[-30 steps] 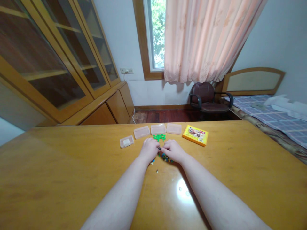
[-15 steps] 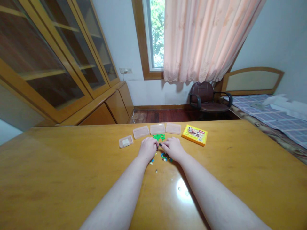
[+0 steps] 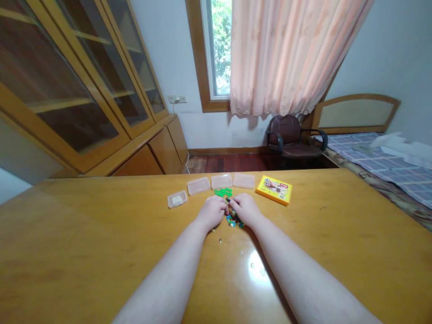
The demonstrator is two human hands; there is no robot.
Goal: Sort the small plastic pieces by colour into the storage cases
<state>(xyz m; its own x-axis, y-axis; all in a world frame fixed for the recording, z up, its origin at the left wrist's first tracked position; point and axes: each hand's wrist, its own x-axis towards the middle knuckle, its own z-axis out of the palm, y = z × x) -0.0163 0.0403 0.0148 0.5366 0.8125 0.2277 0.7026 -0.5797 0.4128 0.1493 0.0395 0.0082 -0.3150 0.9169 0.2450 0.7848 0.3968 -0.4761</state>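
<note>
Fingers (image 3: 220, 207) of the left hand (image 3: 211, 213) and fingers (image 3: 235, 200) of the right hand (image 3: 245, 209) curl inward and down, partly closed, their tips almost meeting above the table (image 3: 101, 234). One small dark piece (image 3: 228, 199) sits at the right fingertips, but it is too small to tell whether either hand has hold of it.

Just below the fingertips, at 6 o'clock and between the hands, lies one heap of tiny bricks (image 3: 233, 220) in blue, green and orange, too many to count, its long axis running from 11 to 5 o'clock. Two stray bits (image 3: 220, 240) lie apart from it at 7 o'clock.

At 12 o'clock, one clump of green pieces (image 3: 222, 192) lies long side to side, almost touching the fingertips. Beyond, four clear boxes (image 3: 222, 182) form an arc from 10 to 1 o'clock, the leftmost (image 3: 177, 199) holding something white. One yellow box (image 3: 273, 190) lies at 2 o'clock, slanted.
</note>
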